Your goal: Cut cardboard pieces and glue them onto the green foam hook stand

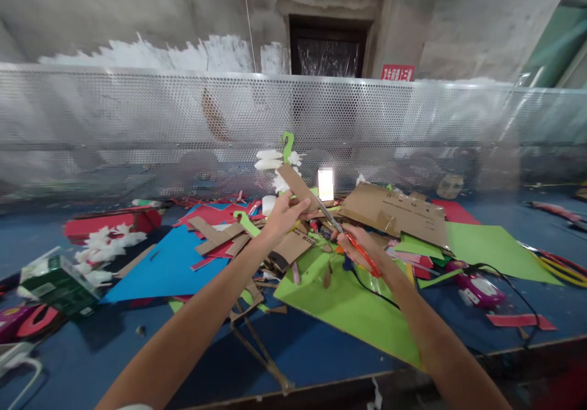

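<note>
My left hand (285,214) grips a strip of brown cardboard (296,183), held up and slanting above the cluttered table. In my right hand (356,244) is a pair of scissors with orange-red handles (367,257). Their metal blades reach up and left to the lower right end of the strip; whether they are cutting into it I cannot tell. Below my hands lie cardboard scraps (293,248) and a light green sheet (330,300). A blue sheet (174,263) lies left of my left forearm.
A large cardboard piece (397,211) and another green sheet (486,245) lie at right, near a purple device (479,288) with a black cord. A green box (59,285) stands at left by white crumpled flowers (107,245). Behind runs a perforated metal screen (151,123) with a lit phone (326,185) before it.
</note>
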A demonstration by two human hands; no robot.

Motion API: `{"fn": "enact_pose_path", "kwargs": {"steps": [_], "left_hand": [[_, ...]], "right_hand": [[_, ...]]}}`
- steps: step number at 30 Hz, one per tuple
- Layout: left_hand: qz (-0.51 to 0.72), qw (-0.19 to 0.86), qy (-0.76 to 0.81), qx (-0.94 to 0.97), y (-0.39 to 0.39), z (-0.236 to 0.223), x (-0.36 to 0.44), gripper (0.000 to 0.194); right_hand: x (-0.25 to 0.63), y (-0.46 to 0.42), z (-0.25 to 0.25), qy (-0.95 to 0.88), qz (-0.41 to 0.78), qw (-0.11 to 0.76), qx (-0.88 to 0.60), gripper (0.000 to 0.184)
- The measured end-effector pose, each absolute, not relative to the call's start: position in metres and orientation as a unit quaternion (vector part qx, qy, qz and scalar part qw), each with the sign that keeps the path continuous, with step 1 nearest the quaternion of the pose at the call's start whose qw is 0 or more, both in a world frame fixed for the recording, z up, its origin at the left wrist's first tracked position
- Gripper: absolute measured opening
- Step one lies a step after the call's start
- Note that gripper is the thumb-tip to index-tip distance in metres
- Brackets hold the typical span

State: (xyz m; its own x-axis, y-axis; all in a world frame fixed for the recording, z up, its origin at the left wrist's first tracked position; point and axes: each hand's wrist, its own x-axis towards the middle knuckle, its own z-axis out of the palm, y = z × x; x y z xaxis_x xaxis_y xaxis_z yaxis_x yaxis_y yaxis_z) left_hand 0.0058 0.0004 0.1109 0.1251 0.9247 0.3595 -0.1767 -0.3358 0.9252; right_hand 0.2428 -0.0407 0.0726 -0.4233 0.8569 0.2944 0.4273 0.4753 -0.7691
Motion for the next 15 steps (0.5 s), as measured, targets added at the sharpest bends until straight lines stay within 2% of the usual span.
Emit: {"fn": "enact_pose_path", "kwargs": {"steps": [9,15], "left_hand": [[0.589,0.464,0.319,0.58,0.0024,0.1078,0.0071,0.046],[0.589,0.475,0.307,0.577,0.0008,0.1088,0.0066,0.047]], "right_hand": [[0.2357,-0.0434,0.0714,-0.778,0.243,0.361,-0.454,0.06],[0.2335,-0.0461,0.0772,-0.779,0.22,0.362,-0.463,0.059]]}}
